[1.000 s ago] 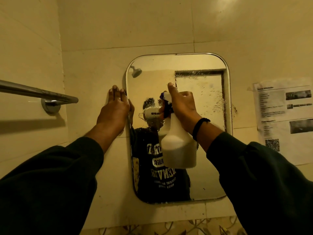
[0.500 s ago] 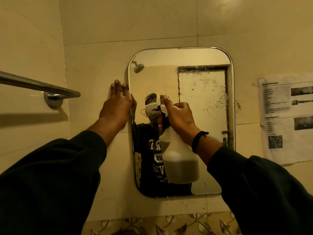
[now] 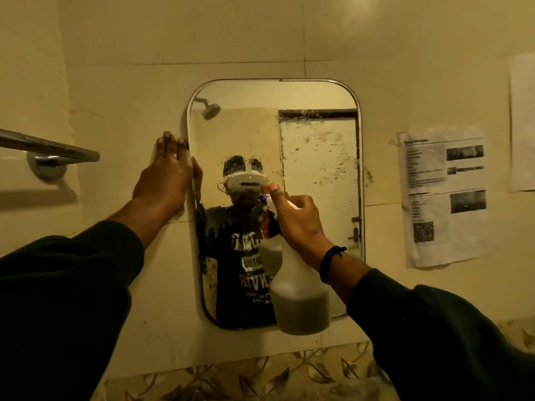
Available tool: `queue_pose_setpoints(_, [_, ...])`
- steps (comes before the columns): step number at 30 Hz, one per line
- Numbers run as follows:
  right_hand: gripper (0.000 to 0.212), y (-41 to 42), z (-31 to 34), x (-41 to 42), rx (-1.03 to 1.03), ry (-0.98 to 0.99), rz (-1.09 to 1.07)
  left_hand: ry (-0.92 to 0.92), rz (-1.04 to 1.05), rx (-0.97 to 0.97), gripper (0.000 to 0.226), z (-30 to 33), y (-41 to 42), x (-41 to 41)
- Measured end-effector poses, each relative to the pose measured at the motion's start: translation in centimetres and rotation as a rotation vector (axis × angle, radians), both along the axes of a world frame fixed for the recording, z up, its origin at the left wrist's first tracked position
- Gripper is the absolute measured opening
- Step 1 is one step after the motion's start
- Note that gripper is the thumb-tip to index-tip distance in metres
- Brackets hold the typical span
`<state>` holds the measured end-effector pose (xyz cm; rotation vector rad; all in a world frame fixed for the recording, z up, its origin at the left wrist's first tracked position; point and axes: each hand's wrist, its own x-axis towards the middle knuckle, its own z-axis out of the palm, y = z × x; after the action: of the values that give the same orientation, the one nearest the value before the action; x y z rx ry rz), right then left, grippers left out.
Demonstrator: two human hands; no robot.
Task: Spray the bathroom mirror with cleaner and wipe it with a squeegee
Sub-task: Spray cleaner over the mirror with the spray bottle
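A tall mirror (image 3: 318, 134) with rounded corners hangs on the tiled wall, speckled with spray droplets and runs in its middle. My right hand (image 3: 298, 224) grips the head of a white spray bottle (image 3: 298, 293), held in front of the mirror's lower middle, with its nozzle towards the glass. The bottle holds some cloudy liquid in its lower part. My left hand (image 3: 168, 175) lies flat on the wall against the mirror's left edge, fingers pointing up. No squeegee is in view.
A chrome towel bar (image 3: 49, 149) sticks out from the left wall. Printed paper sheets (image 3: 443, 198) are stuck on the wall right of the mirror. A patterned tile border (image 3: 260, 374) runs below.
My right hand and the bottle have dropped lower against the mirror. More droplets and runs now show on the middle of the glass. The left hand has stayed at the mirror's edge.
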<state>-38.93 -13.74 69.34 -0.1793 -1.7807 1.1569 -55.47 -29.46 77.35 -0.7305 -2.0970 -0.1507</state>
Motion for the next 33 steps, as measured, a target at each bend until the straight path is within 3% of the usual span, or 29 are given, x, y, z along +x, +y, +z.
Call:
queue_pose_setpoints(3, [0.058, -0.2, 0.1, 1.3, 0.011, 0.04, -0.028, -0.014, -0.025, -0.006, 0.131, -0.1, -0.4, 0.1])
queue_pose_setpoints(6, [0.054, -0.7, 0.3, 2.2, 0.06, 0.085, -0.066, -0.085, -0.153, 0.117, 0.105, -0.2, -0.7, 0.5])
queue_pose_setpoints(9, [0.056, -1.1, 0.6, 3.0, 0.11, 0.118, -0.096, -0.107, -0.311, 0.416, 0.078, -1.6, -0.5, 3.3])
queue_pose_setpoints(11, [0.055, -1.5, 0.8, 3.5, 0.132, 0.149, -0.099, -0.06, -0.474, 0.692, 0.062, -3.8, -0.2, 6.7])
queue_pose_setpoints(13, [0.054, -2.1, 1.0, 4.2, 0.147, 0.192, -0.103, -0.133, -0.657, 0.964, 0.047, -6.2, -0.1, 10.7])
queue_pose_setpoints(17, [0.055, -3.7, 1.2, 5.1, 0.137, 0.279, -0.121, -0.656, -0.883, 1.384, 0.027, -11.4, 0.4, 16.2])
queue_pose_setpoints(20, [0.047, -5.3, 1.5, 5.7, 0.139, 0.301, -0.103, -1.083, -0.921, 1.589, 0.023, -14.2, 0.6, 18.1])
queue_pose_setpoints(23, [0.04, -6.5, 1.7, 6.6, 0.065, 0.353, -0.045, -1.458, -0.873, 1.628, 0.033, -15.6, 0.4, 19.8])
queue_pose_setpoints(26, [0.037, -7.6, 1.5, 7.0, 0.016, 0.391, -0.008, -1.828, -1.005, 1.571, 0.043, -15.9, -0.3, 21.7])
queue_pose_setpoints(28, [0.035, -8.1, 1.2, 7.0, 0.034, 0.402, -0.017, -1.957, -1.064, 1.593, 0.043, -15.9, -0.8, 22.5])
queue_pose_setpoints(33, [0.043, -8.3, 0.5, 6.8, 0.074, 0.311, -0.023, -1.978, -1.035, 1.628, 0.031, -15.7, -1.4, 23.6])
